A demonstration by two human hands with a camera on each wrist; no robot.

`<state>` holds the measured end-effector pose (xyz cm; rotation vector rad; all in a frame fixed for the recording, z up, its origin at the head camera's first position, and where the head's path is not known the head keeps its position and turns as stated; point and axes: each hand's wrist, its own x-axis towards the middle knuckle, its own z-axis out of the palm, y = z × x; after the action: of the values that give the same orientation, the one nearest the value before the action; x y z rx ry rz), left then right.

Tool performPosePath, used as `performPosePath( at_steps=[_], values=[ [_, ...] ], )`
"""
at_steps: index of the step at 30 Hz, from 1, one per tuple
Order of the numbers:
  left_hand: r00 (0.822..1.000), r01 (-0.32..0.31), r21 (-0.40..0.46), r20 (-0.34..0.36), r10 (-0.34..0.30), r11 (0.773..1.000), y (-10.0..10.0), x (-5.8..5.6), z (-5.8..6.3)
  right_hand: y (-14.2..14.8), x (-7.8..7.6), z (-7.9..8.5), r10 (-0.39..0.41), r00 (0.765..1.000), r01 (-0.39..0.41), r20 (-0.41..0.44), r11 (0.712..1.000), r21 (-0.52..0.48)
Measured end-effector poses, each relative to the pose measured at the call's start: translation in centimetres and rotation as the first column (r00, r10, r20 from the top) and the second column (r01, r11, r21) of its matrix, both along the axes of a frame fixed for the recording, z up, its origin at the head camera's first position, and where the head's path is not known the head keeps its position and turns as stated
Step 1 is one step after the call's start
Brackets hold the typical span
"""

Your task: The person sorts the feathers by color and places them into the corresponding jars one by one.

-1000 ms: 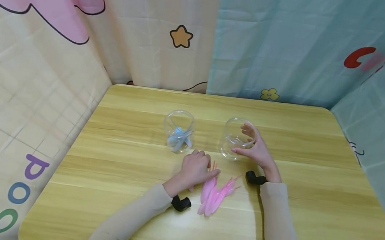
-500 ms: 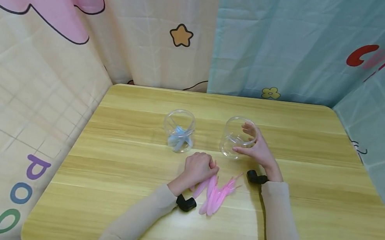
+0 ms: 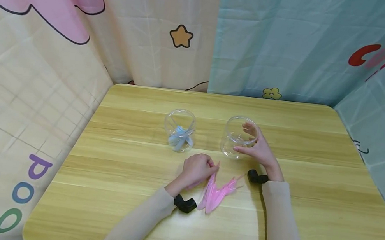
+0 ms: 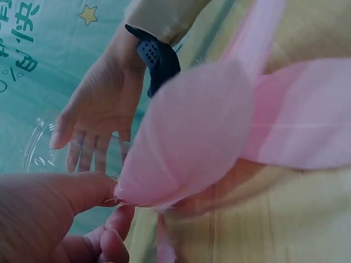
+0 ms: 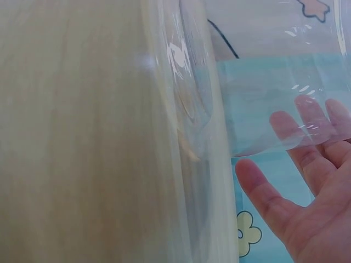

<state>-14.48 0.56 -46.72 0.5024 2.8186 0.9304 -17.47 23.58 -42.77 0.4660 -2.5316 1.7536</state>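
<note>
My left hand (image 3: 197,168) pinches a pink feather (image 4: 186,131) near its quill end, between thumb and fingers. Other pink feathers (image 3: 217,197) lie fanned on the table just to its right. Farther back on the right stands a clear plastic cup (image 3: 226,145) with nothing visible inside. Around that cup's right side my right hand (image 3: 260,148) is curved, thumb in front and fingers behind; the right wrist view shows the fingers (image 5: 285,127) through its clear wall. To the left, a second clear cup (image 3: 166,124) contains light blue feathers (image 3: 179,137).
Both cups stand side by side on the wooden table (image 3: 124,128), a gap between them. Printed curtains (image 3: 146,25) enclose the table at the back and sides. Black wrist mounts (image 3: 185,204) sit at both wrists.
My left hand has closed its fingers on a pink feather and drawn it slightly apart from the pile. My right hand stays at the right cup.
</note>
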Motion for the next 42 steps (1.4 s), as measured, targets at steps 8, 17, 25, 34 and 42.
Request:
performPosePath(
  at_steps=[8,17,25,34,42],
  values=[
    [0.998,0.016,0.204,0.053,-0.027,0.979,-0.9,-0.1,1.6,0.0,0.1,0.1,-0.01,1.0,0.009,0.01,1.0,0.02],
    [0.994,0.06,0.461,-0.107,-0.012,0.886,-0.3,-1.8,5.9,0.3,0.0,-0.1,0.004,1.0,-0.004,0.006,1.0,-0.004],
    [0.939,0.141,0.771,-0.303,0.163,0.621,2.7,-3.9,9.6,0.5,-0.1,-0.6,0.013,1.0,-0.014,-0.006,0.999,-0.044],
    [0.832,0.23,0.851,-0.423,0.358,0.471,5.7,-4.8,10.3,0.4,0.2,-1.0,0.001,0.999,0.0,0.036,0.999,-0.032],
    [0.872,0.189,0.83,-0.388,0.299,0.525,6.6,-6.6,7.0,0.2,0.2,-0.6,0.0,1.0,0.0,0.016,0.999,-0.034]
  ],
)
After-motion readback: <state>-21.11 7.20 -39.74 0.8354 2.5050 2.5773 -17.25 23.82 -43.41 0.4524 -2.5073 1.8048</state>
